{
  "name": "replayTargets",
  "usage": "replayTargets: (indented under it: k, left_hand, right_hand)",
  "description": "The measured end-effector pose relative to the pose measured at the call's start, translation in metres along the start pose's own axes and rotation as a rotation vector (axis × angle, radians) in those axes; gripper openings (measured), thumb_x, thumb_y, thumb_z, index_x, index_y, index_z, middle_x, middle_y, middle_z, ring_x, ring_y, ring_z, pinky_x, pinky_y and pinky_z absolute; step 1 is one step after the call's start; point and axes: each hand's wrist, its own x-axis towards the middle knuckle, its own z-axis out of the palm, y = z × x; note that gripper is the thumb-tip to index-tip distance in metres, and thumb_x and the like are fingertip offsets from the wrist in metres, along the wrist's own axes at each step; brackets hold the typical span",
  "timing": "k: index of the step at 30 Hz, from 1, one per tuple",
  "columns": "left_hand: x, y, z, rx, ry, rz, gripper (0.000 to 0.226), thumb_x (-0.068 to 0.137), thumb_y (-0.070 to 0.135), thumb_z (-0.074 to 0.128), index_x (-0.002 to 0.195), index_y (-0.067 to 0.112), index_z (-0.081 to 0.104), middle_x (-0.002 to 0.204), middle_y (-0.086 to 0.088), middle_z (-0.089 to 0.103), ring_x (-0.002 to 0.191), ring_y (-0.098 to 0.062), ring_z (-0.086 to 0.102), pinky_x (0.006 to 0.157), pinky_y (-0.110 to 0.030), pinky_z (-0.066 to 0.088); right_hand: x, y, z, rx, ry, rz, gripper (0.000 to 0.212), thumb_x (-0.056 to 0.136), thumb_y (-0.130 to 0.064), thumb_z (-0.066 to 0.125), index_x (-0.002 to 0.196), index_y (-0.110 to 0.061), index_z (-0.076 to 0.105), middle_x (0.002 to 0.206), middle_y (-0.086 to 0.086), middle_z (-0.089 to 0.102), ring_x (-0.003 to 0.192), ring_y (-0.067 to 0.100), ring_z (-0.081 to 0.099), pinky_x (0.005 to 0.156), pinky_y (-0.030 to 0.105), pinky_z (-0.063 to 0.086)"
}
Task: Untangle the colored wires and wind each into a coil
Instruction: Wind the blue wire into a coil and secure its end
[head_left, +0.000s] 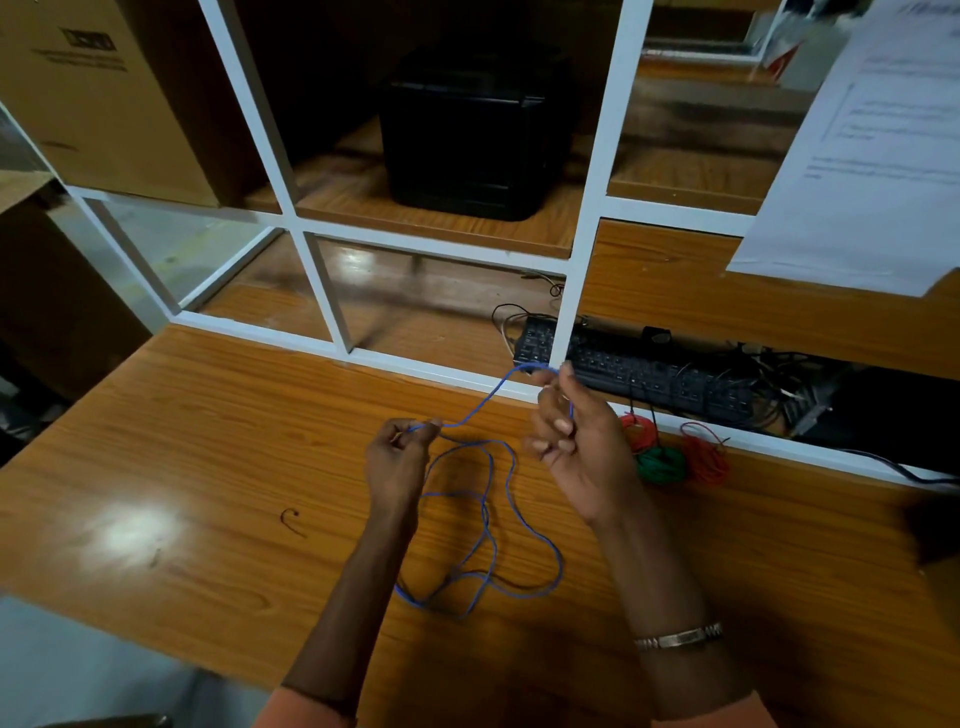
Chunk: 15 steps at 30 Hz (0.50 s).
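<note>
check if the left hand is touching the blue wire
Touching. The head view shows the left hand pinching the blue wire at its fingertips, the wire running from there up to the right hand.

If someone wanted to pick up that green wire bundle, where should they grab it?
Probably from above, pinching across the green wire bundle at its near edge. It lies flat on the table, and orange coils crowd its far and right sides.

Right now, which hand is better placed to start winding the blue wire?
Probably the right hand: it pinches the blue wire raised near its end. The left hand pinches it lower, feeding slack.
</note>
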Motion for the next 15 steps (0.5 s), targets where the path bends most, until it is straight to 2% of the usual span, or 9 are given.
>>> replayTargets:
  k: [3, 5, 7, 9, 10, 12, 13, 15]
  left_hand:
    - [-0.010, 0.002, 0.007, 0.027, -0.114, -0.029, 0.015, 0.090, 0.010, 0.077, 0.081, 0.014, 0.066, 0.102, -0.005, 0.076, 0.101, -0.018, 0.069, 0.081, -0.040, 0.053]
    - [-0.020, 0.003, 0.010, 0.055, -0.245, -0.067, 0.018, 0.092, 0.006, 0.072, 0.078, 0.014, 0.066, 0.112, -0.008, 0.077, 0.108, -0.021, 0.070, 0.084, -0.039, 0.055]
    - [-0.030, 0.002, 0.011, 0.093, -0.392, -0.101, 0.029, 0.094, 0.000, 0.066, 0.070, 0.016, 0.062, 0.111, -0.014, 0.078, 0.098, -0.026, 0.070, 0.079, -0.036, 0.053]
    - [-0.039, 0.001, 0.014, 0.140, -0.540, -0.095, 0.031, 0.094, -0.003, 0.066, 0.068, 0.014, 0.061, 0.108, -0.019, 0.079, 0.098, -0.020, 0.073, 0.078, -0.033, 0.051]
    - [-0.044, 0.002, 0.015, 0.154, -0.605, -0.083, 0.028, 0.093, 0.000, 0.069, 0.069, 0.013, 0.062, 0.106, -0.020, 0.079, 0.100, -0.019, 0.073, 0.080, -0.034, 0.049]
    - [-0.052, 0.009, 0.018, 0.154, -0.683, -0.050, 0.024, 0.088, 0.016, 0.080, 0.069, 0.013, 0.065, 0.093, -0.020, 0.075, 0.098, -0.027, 0.070, 0.084, -0.037, 0.047]
    - [-0.053, 0.014, 0.018, 0.151, -0.702, -0.025, 0.025, 0.088, 0.018, 0.082, 0.070, 0.011, 0.066, 0.087, -0.016, 0.074, 0.099, -0.030, 0.070, 0.086, -0.036, 0.049]
    - [-0.054, 0.022, 0.018, 0.164, -0.741, 0.026, 0.022, 0.091, 0.008, 0.078, 0.073, 0.001, 0.067, 0.088, -0.011, 0.077, 0.106, -0.025, 0.074, 0.091, -0.029, 0.053]
  right_hand:
    - [0.009, -0.007, -0.003, 0.422, -0.061, -0.015, 0.037, 0.107, -0.020, 0.039, 0.133, -0.001, 0.057, 0.066, -0.005, 0.042, 0.053, 0.006, 0.035, 0.052, 0.019, 0.034]
    - [0.013, -0.014, -0.006, 0.541, -0.032, -0.083, 0.040, 0.103, -0.012, 0.039, 0.139, 0.002, 0.050, 0.076, -0.005, 0.050, 0.060, 0.007, 0.045, 0.058, 0.019, 0.041]
    - [0.018, -0.018, -0.009, 0.574, -0.003, -0.148, 0.036, 0.098, -0.007, 0.041, 0.131, -0.001, 0.055, 0.083, -0.004, 0.057, 0.070, 0.009, 0.056, 0.067, 0.021, 0.050]
    - [0.022, -0.020, -0.014, 0.558, 0.026, -0.189, 0.022, 0.099, -0.005, 0.042, 0.112, -0.010, 0.059, 0.094, -0.001, 0.061, 0.085, 0.012, 0.067, 0.077, 0.026, 0.055]
    - [0.023, -0.020, -0.016, 0.492, 0.066, -0.208, 0.018, 0.102, -0.006, 0.042, 0.105, -0.014, 0.058, 0.099, 0.000, 0.063, 0.094, 0.015, 0.070, 0.083, 0.029, 0.056]
    - [0.025, -0.015, -0.020, 0.199, 0.178, -0.254, 0.018, 0.108, -0.008, 0.039, 0.101, -0.018, 0.052, 0.100, 0.003, 0.070, 0.109, 0.020, 0.070, 0.095, 0.033, 0.053]
    - [0.025, -0.009, -0.022, -0.004, 0.229, -0.284, 0.016, 0.109, -0.009, 0.038, 0.103, -0.018, 0.049, 0.101, 0.005, 0.073, 0.113, 0.023, 0.070, 0.100, 0.035, 0.050]
    - [0.024, 0.005, -0.029, -0.393, 0.292, -0.328, 0.010, 0.111, -0.011, 0.037, 0.108, -0.016, 0.045, 0.106, 0.007, 0.076, 0.117, 0.022, 0.068, 0.107, 0.039, 0.046]
